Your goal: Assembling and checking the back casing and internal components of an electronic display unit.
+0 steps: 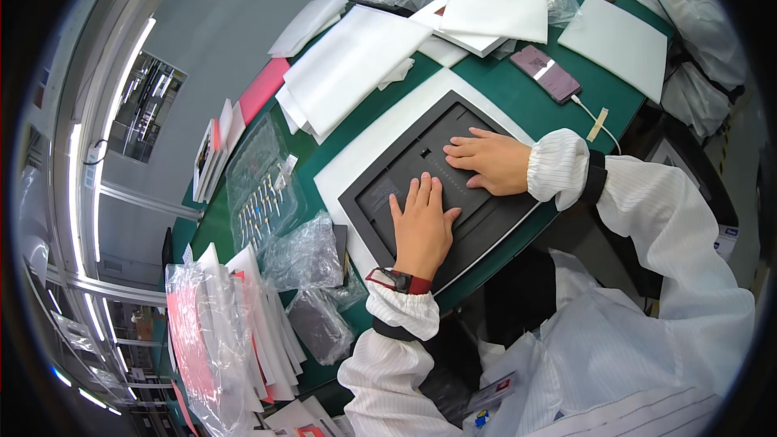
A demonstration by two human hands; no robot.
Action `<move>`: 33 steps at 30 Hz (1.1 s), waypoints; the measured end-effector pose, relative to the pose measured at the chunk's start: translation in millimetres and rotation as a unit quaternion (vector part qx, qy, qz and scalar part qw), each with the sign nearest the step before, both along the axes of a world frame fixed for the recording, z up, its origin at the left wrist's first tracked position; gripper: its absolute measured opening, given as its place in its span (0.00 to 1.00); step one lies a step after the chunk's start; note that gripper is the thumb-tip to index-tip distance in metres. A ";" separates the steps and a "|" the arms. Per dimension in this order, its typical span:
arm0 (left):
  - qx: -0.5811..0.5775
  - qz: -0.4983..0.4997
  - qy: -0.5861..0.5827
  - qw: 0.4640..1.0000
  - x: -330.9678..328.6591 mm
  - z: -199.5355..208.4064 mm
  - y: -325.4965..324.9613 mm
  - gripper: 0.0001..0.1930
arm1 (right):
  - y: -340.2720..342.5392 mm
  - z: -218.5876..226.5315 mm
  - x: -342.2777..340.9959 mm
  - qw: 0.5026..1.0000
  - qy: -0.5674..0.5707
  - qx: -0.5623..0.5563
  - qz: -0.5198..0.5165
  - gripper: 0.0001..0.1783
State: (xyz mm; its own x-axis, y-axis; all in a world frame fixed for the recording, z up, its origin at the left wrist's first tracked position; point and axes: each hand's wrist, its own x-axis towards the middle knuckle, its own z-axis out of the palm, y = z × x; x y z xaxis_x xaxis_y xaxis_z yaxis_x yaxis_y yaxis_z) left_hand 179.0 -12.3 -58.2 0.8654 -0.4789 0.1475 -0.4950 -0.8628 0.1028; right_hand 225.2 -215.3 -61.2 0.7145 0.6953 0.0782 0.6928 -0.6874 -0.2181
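Faint printing [375, 197], too small to be read, is borne by the recessed, matte dark-grey rectangular panel [469, 204], laid on a flat white sheet [360, 158] on the green bench [494, 85]. It is touched by the left hand [422, 231] and right hand [492, 163], both flattened, fingers extended.
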 end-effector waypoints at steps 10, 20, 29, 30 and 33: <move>-0.155 0.041 0.022 0.987 -75.0 47.7 14.1 0.16 | -75.7 38.1 -51.3 0.985 0.034 0.168 -0.016 0.21; -0.093 0.065 0.002 0.994 -110.0 17.4 15.0 0.13 | -88.3 7.2 -70.6 0.989 -0.132 0.052 0.036 0.14; -0.104 0.038 -0.013 0.994 -103.3 53.1 24.4 0.12 | -84.8 42.7 -60.0 0.982 -0.163 0.030 0.092 0.09; -0.117 0.047 -0.012 0.992 -101.4 63.9 26.5 0.13 | -83.5 53.2 -55.3 0.985 -0.130 0.061 0.095 0.09; -0.193 0.070 0.015 0.979 -88.0 100.8 42.3 0.14 | -80.8 92.9 -40.4 0.994 -0.032 0.080 0.069 0.07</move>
